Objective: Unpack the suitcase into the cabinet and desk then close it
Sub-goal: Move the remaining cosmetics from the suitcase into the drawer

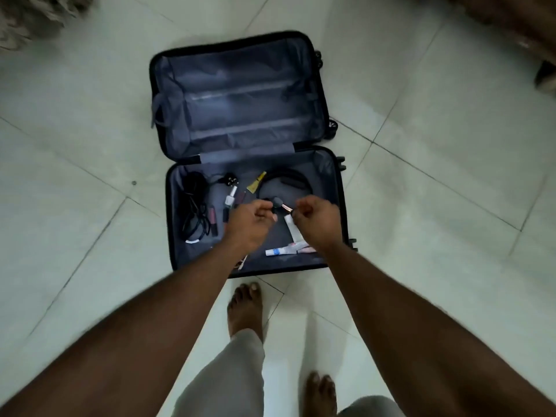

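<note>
A dark suitcase [335,176] lies open flat on the tiled floor; its far half holds nothing. The near half holds a black cable with plug [195,206], small bottles and lipsticks [230,201], a yellow sachet [256,180], a black headband [285,179] and white tubes [285,249]. Both hands hover over the near half. My right hand [317,219] pinches the handle end of a small makeup brush [281,205]. My left hand [251,222] has its fingers curled near the brush head; whether it touches the brush is unclear.
My bare feet [245,305] stand just before the suitcase's near edge. Patterned fabric [30,16] sits at the top left and brown furniture [517,22] at the top right. White tiled floor surrounds the suitcase.
</note>
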